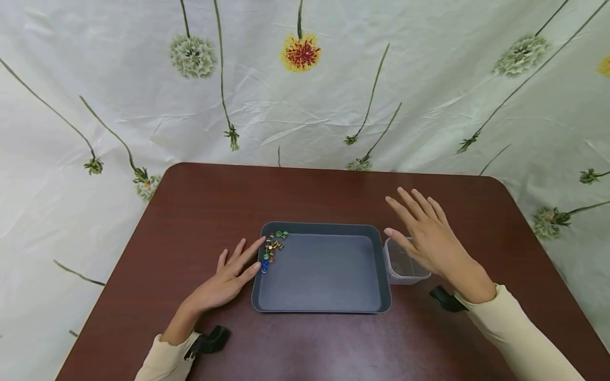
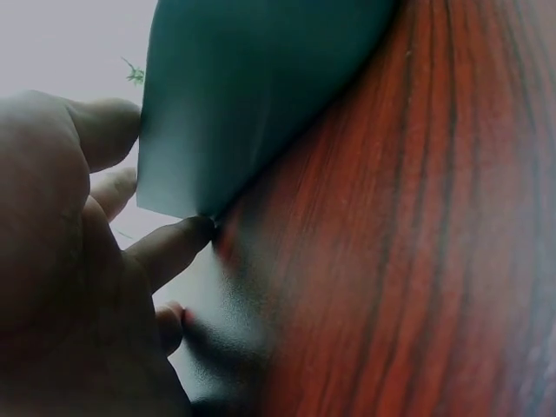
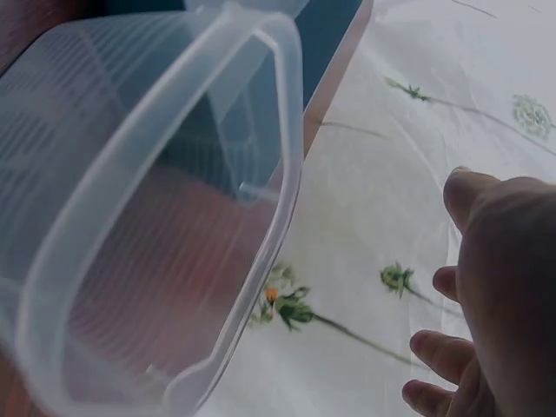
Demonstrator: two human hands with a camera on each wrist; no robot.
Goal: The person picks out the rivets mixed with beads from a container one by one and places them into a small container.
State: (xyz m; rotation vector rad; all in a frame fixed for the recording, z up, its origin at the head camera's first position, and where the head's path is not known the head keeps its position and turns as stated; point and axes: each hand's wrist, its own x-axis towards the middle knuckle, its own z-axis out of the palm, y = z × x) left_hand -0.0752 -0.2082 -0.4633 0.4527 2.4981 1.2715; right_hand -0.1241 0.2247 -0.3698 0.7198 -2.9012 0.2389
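Note:
A grey rectangular tray (image 1: 329,280) lies on the table. Small shiny pieces in green, gold, orange and blue, looking like beads (image 1: 272,246), are gathered along its left inner side. My left hand (image 1: 224,280) is at the tray's left wall, fingers extended and fingertips right at the rim. The left wrist view shows thumb and fingers against the outside of the tray wall (image 2: 252,95). My right hand (image 1: 436,243) hovers with spread fingers over a clear plastic container (image 1: 407,279), which stands against the tray's right side. In the right wrist view, the hand (image 3: 512,287) is apart from the container's rim (image 3: 291,130).
The dark reddish-brown table (image 1: 305,349) has rounded far corners. Behind it hangs a white cloth (image 1: 267,95) printed with flowers. Dark camera bands (image 1: 209,341) sit on both wrists, below cream sleeves (image 1: 519,333).

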